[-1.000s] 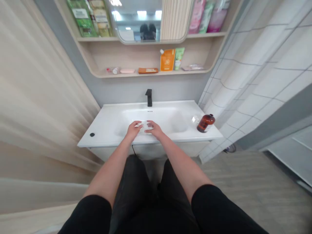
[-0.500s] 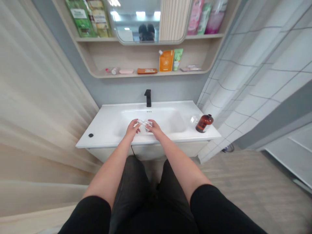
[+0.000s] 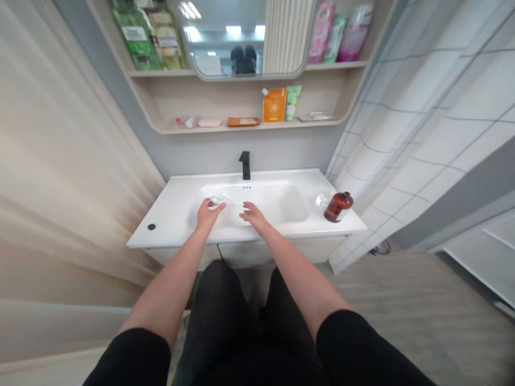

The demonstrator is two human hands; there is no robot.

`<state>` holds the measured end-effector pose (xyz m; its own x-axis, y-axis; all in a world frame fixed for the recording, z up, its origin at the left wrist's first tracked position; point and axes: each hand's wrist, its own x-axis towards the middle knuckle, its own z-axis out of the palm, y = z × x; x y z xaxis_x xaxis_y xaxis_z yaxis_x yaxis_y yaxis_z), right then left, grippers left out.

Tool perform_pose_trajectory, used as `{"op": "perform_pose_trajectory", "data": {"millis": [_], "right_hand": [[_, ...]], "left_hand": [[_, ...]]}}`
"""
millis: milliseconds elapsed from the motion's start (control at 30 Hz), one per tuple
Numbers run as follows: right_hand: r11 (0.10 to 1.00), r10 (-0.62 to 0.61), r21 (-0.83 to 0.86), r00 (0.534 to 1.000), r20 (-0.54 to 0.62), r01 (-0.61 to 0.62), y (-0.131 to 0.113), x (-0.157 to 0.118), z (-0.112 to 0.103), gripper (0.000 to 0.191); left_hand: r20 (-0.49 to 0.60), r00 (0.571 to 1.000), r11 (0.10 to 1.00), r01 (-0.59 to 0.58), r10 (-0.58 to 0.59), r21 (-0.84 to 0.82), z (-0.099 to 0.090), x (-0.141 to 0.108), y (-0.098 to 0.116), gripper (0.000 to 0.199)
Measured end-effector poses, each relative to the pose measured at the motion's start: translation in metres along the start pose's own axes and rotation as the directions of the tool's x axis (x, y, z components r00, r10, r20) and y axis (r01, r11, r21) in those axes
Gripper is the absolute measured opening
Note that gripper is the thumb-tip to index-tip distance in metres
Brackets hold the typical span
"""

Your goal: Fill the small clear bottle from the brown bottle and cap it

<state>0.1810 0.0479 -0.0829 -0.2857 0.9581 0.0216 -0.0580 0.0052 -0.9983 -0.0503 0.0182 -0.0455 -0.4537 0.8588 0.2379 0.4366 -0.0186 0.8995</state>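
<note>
Over the white sink basin point(image 3: 287, 195), my left hand point(image 3: 207, 214) has its fingers closed on a clear, see-through piece point(image 3: 218, 200), perhaps plastic; its exact kind is too blurred to name. My right hand point(image 3: 253, 215) is apart from it, over the basin's front part, with fingers spread and nothing in them. A brown bottle point(image 3: 337, 207) with a pale label and an uncapped neck stands on the counter to the right. Beside it lies another small clear object point(image 3: 321, 200).
A black faucet point(image 3: 245, 165) rises behind the basin. A round black piece point(image 3: 151, 227) lies on the counter's left end. Above, a shelf point(image 3: 241, 127) holds an orange pouch point(image 3: 274, 105), a green tube point(image 3: 293, 103) and small packs. A mirror point(image 3: 225, 43) hangs over it.
My hands have moved apart. The left hand has carried the clear piece to the left, and the right hand has let go of it and opened.
</note>
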Motion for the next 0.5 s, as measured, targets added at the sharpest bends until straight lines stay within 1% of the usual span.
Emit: {"op": "perform_pose_trajectory", "data": {"millis": [33,100,133,200,267,300,367,500], "right_hand": [[1.000,-0.012,-0.028,1.000,-0.004,0.012,0.001,0.001,0.000,0.057],[0.997,-0.045,-0.069,0.999,0.009,0.046,0.004,0.002,0.000,0.047],[0.995,-0.060,-0.082,0.998,0.014,0.061,0.005,0.002,0.001,0.043],[0.992,-0.079,-0.095,0.997,0.016,0.080,0.006,0.003,0.001,0.037],[0.993,-0.079,-0.092,0.997,0.015,0.080,0.008,0.005,0.001,0.034],[0.993,-0.075,-0.089,0.997,0.015,0.077,0.009,0.005,0.001,0.034],[0.993,-0.068,-0.092,0.998,0.018,0.070,0.010,0.007,0.001,0.032],[0.988,-0.080,-0.134,0.997,0.005,0.080,0.012,0.008,0.000,0.028]], "left_hand": [[-0.075,0.997,0.996,0.006,0.000,0.089,-0.015,0.012,-0.001,0.060],[-0.198,0.978,0.973,0.106,-0.064,0.205,-0.050,0.040,-0.004,0.075],[-0.227,0.970,0.953,0.148,-0.087,0.263,-0.067,0.053,-0.006,0.081],[-0.285,0.955,0.911,0.191,-0.086,0.366,-0.098,0.075,-0.010,0.086],[-0.309,0.947,0.873,0.219,-0.083,0.436,-0.120,0.089,-0.016,0.088],[-0.317,0.944,0.856,0.234,-0.087,0.461,-0.126,0.094,-0.019,0.088],[-0.327,0.939,0.823,0.268,-0.108,0.500,-0.133,0.100,-0.026,0.085],[-0.347,0.927,0.773,0.320,-0.138,0.548,-0.131,0.111,-0.038,0.078]]}}
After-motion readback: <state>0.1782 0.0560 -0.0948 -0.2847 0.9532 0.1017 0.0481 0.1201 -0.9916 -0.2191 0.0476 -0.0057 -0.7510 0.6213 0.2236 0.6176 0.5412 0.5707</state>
